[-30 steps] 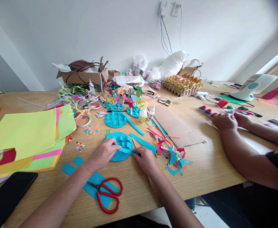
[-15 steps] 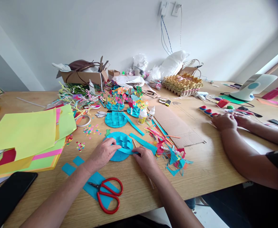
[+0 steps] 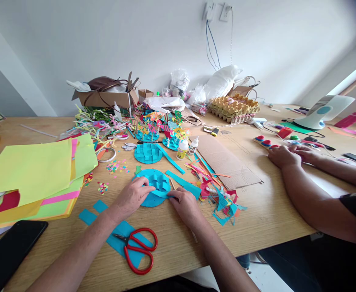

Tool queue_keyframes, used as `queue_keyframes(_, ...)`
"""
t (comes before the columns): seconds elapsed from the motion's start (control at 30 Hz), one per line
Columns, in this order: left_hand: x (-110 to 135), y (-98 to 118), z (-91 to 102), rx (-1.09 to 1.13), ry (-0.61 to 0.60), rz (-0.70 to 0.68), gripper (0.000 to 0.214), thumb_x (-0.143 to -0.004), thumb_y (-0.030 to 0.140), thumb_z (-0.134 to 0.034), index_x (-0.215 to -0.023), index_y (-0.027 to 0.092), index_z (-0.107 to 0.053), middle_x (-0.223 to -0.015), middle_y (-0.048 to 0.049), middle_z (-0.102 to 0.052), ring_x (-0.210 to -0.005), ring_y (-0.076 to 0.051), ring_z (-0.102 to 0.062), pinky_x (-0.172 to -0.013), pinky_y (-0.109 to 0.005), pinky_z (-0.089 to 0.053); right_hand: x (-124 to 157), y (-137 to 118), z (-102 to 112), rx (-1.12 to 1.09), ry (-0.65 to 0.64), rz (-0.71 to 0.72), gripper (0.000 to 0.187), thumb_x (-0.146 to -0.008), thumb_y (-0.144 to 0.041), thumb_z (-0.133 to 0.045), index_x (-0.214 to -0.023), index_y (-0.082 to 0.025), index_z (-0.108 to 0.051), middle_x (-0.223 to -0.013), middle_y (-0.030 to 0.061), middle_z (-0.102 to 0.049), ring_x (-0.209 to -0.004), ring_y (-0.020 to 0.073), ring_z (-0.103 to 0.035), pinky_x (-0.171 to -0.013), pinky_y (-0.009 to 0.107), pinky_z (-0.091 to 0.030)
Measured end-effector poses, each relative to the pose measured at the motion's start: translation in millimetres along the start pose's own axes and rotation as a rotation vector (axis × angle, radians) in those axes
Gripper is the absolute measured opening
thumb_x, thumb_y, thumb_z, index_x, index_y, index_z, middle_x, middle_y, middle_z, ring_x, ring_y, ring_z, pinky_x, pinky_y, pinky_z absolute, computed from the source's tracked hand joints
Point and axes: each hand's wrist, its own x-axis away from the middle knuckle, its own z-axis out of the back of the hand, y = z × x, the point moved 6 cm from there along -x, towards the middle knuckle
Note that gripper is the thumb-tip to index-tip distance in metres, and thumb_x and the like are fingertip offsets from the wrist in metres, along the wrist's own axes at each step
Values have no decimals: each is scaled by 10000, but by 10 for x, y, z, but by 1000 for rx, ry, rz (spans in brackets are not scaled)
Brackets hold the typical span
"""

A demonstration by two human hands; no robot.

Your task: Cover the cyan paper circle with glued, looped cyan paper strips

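A blue paper disc (image 3: pixel 153 180) with raised folded strips lies on the wooden table (image 3: pixel 257 215) in front of me. My left hand (image 3: pixel 132 196) rests on the disc's left edge, its fingers curled and pressing a blue paper strip (image 3: pixel 161 194) down. My right hand (image 3: pixel 185 205) pinches the same strip at its right end, beside the disc. Red-handled scissors (image 3: pixel 138 247) lie on blue paper scraps just below my hands.
Stacked yellow and green paper sheets (image 3: pixel 34 170) lie left, with a black phone (image 3: pixel 10 251) near the front edge. Finished paper crafts (image 3: pixel 156 129), glue bottles (image 3: pixel 185 148), cardboard (image 3: pixel 223 160) and an egg tray (image 3: pixel 234 106) sit beyond. A co-worker's hands (image 3: pixel 290 156) work at right.
My right hand has slid slightly left along the strip toward the disc. The co-worker's hands have shifted a little. Nothing else moved.
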Motion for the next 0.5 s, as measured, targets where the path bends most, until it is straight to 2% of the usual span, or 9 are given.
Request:
queue_keyframes(0.1, -5, 4, -1, -3, 5, -5, 268, -823, 64, -440, -917, 195, -654, -868, -48, -524, -803, -159, -528, -704, -268, -463, 22, -4, 26, 41, 23, 41, 244, -785, -154, -528, -931, -259, -694, -900, 35, -624, -855, 157, -571, -760, 236, -418)
queue_keyframes(0.3, -2, 4, -6, -6, 33, -12, 264, -818, 68, -443, -908, 199, -654, -862, -43, -533, -802, -155, -530, -701, -263, -468, 70, 5, 77, 144, 117, 85, 227, -788, -198, -550, -932, -290, -700, -1183, 60, -534, -1055, 230, -469, -841, 327, -393)
queue_keyframes(0.5, -5, 3, -16, -5, 15, -1, 259, -826, 69, -443, -920, 182, -656, -864, -53, -536, -811, -163, -531, -711, -274, -469, 92, -124, 9, 224, 54, 104, 290, -859, -196, -444, -972, -332, -674, -1068, 45, -581, -984, 210, -467, -786, 312, -374)
